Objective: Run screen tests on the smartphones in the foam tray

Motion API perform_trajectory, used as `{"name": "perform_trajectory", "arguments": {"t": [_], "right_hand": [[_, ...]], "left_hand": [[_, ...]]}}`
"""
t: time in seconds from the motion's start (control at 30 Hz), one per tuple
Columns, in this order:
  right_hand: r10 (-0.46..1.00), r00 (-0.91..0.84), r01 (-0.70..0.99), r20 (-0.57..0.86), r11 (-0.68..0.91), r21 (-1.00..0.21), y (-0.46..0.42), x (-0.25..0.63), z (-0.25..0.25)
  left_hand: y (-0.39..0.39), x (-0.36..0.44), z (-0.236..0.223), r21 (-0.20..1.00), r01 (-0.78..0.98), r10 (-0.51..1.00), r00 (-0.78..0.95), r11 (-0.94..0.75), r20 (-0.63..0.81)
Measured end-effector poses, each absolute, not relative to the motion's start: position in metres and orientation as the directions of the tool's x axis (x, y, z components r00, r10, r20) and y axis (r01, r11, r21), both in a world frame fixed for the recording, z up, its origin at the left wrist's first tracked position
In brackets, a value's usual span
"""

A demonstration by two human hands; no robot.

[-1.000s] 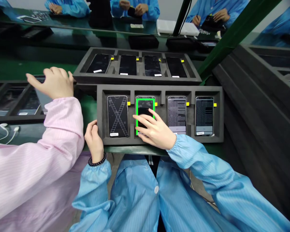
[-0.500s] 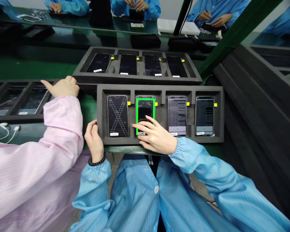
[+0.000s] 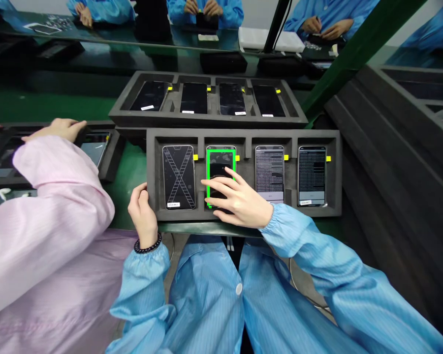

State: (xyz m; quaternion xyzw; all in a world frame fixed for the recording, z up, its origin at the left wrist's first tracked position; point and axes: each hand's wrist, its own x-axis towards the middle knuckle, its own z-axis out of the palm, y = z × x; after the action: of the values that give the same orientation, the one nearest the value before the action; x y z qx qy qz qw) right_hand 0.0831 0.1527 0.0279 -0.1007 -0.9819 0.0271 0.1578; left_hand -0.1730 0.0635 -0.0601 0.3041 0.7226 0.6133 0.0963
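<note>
A dark foam tray (image 3: pixel 243 137) in front of me holds several phones with lit screens. My right hand (image 3: pixel 239 199) lies with spread fingers on the second phone (image 3: pixel 221 160), whose screen has a bright green border. My left hand (image 3: pixel 143 214) grips the tray's near left corner, thumb on top. The leftmost phone (image 3: pixel 178 177) shows a crossed ladder pattern. The two phones on the right (image 3: pixel 269 172) (image 3: pixel 312 174) show text screens.
A second foam tray (image 3: pixel 206 120) with several dark phones sits behind. A person in a pink sleeve (image 3: pixel 51 196) reaches from the left to another tray (image 3: pixel 107 157). Dark stacked trays (image 3: pixel 391 147) stand at right. People in blue work across the bench.
The pink-sleeved person's hand has drawn back leftward onto the left tray. My right fingers have shifted slightly on the green-bordered phone. My left hand has stayed on the tray corner.
</note>
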Motion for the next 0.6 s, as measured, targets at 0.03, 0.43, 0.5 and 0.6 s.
{"name": "perform_trajectory", "arguments": {"t": [0.03, 0.43, 0.5, 0.6], "right_hand": [[0.205, -0.929, 0.190, 0.308, 0.979, -0.079, 0.152, 0.083, 0.027], [0.170, -0.951, 0.159, 0.258, 0.985, -0.064, 0.148, 0.087, 0.022], [0.181, -0.950, 0.170, 0.254, 0.983, -0.063, 0.152, 0.094, 0.027], [0.236, -0.940, 0.221, 0.246, 0.971, -0.087, 0.157, 0.109, 0.037]], "left_hand": [[0.063, -0.173, -0.060, 0.943, 0.325, 0.559, -0.795, 0.065, 0.235], [0.063, -0.174, -0.061, 0.945, 0.321, 0.556, -0.798, 0.065, 0.233], [0.063, -0.173, -0.061, 0.944, 0.323, 0.559, -0.795, 0.063, 0.235], [0.063, -0.174, -0.062, 0.940, 0.333, 0.564, -0.791, 0.069, 0.238]]}}
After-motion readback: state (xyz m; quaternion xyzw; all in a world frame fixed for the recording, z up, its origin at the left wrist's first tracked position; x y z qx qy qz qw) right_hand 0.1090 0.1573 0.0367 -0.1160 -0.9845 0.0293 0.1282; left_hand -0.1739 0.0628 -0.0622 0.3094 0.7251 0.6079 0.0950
